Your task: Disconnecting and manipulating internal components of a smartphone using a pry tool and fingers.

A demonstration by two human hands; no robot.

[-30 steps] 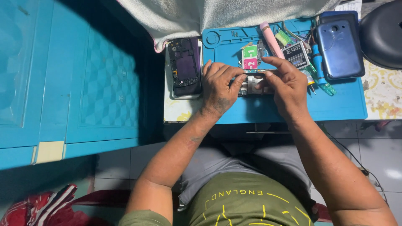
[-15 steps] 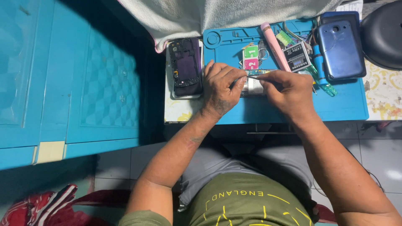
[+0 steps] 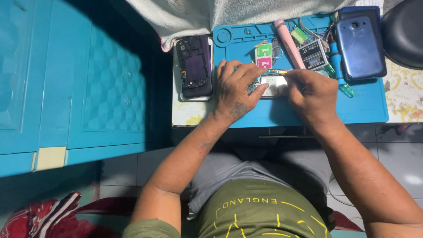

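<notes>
A small circuit board with a silver shield (image 3: pixel 272 84) lies on the blue work mat (image 3: pixel 365 108). My left hand (image 3: pixel 235 90) rests on the mat and pins the board's left end with its fingertips. My right hand (image 3: pixel 310 94) is closed over the board's right end, its fingers pinched on something thin that I cannot make out. An opened dark phone body (image 3: pixel 194 67) lies just left of the mat.
A blue phone back cover (image 3: pixel 359 46), a phone battery (image 3: pixel 313 55), a pink pen-like tool (image 3: pixel 288 37), green and pink wipe packets (image 3: pixel 264 55) and a screwdriver (image 3: pixel 340 72) crowd the mat's far side. A blue cabinet (image 3: pixel 79 83) stands to the left, a dark round object (image 3: pixel 403 31) at right.
My right hand has slid slightly down and left over the board's right end. My left hand has stayed on the board.
</notes>
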